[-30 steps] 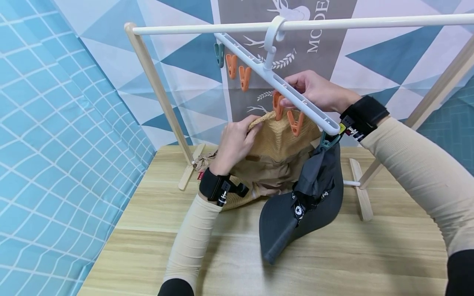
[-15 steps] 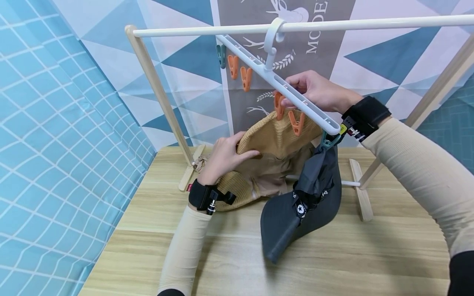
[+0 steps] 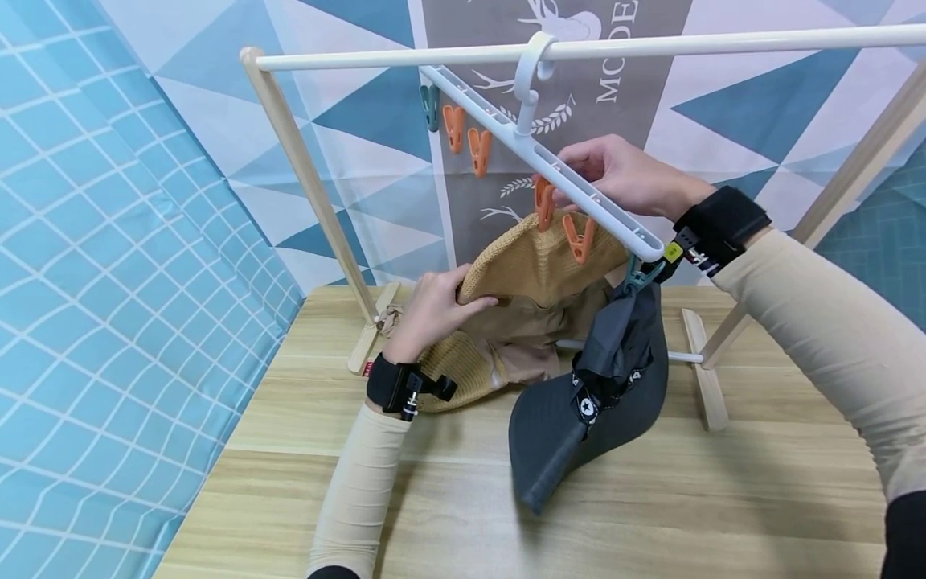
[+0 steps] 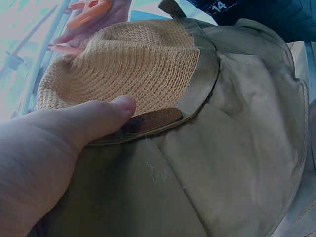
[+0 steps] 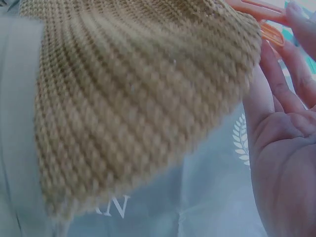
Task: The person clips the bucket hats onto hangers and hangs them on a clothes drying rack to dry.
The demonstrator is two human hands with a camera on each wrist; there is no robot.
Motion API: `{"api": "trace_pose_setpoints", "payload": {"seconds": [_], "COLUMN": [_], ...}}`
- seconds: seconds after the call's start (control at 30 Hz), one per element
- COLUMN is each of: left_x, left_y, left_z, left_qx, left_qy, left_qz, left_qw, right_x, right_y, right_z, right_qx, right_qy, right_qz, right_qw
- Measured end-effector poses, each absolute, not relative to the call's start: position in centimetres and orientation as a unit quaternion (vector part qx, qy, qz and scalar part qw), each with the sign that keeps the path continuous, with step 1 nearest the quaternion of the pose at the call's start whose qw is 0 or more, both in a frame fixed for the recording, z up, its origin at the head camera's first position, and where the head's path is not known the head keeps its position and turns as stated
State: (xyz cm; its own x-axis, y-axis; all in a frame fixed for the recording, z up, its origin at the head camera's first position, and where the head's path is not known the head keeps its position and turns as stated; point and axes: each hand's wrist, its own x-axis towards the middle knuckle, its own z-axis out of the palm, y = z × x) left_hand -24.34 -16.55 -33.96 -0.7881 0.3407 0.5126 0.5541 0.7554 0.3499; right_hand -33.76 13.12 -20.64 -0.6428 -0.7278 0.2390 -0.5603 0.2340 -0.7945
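L hand (image 3: 434,310) held the tan hat (image 3: 535,269), thumb on its near side, other fingers behind the edge & mostly hidden. R hand (image 3: 618,175) pinched an orange peg (image 3: 544,201) at hat's top edge, so hat lay just below R fingers. Hat was under the hanger (image 3: 531,151), partly behind dark cap (image 3: 622,386); couldn't tell if it touched the bench (image 3: 448,498).
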Motion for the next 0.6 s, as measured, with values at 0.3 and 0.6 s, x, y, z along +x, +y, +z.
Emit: {"api": "trace_pose_setpoints", "payload": {"seconds": [0.3, 0.6], "left_x": [-24.2, -24.4], "left_y": [-16.9, -17.3], "left_z": [-34.0, -33.8], "left_qx": [-0.244, -0.247], "left_qy": [-0.914, -0.913], "left_qz": [-0.258, -0.259], "left_qw": [0.196, 0.194], "right_x": [-33.0, -30.7], "right_y": [16.3, 21.5], "right_z": [-20.7, -20.1], "right_qx": [-0.412, -0.422], "right_qy": [0.806, 0.782], "right_qz": [-0.417, -0.457], "right_qw": [0.082, 0.029]}}
